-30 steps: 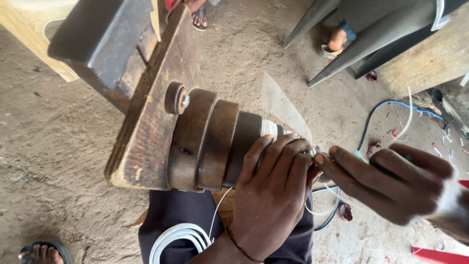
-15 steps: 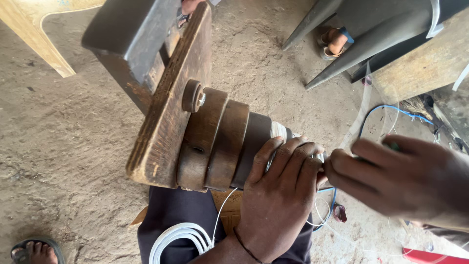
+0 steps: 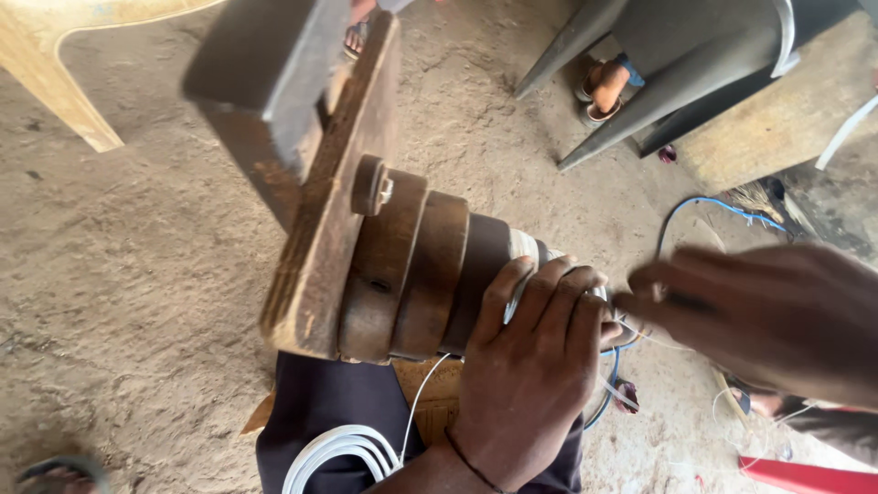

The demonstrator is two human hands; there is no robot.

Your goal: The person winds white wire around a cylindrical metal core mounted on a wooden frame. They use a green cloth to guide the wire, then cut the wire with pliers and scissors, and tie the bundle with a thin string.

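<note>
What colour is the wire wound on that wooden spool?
White, seen best in the head view: wire on the wooden spool.

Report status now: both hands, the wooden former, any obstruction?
Left hand grips stepped wooden former over white wire. Right hand at its tip, blurred. Nothing blocking.

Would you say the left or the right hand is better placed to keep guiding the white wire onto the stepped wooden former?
Probably the right hand: its fingertips sit at the white wire end, while the left hand is wrapped around the wooden former, steadying it.

Former [image 3: 402,274]: dark brown wood, stepped. Winding [image 3: 523,249]: white. Coil [image 3: 334,453]: white. Cable [image 3: 709,206]: blue. Floor [image 3: 119,274]: grey-tan dirt. Chair [image 3: 55,55]: cream plastic. Bar [image 3: 805,476]: red.
</note>
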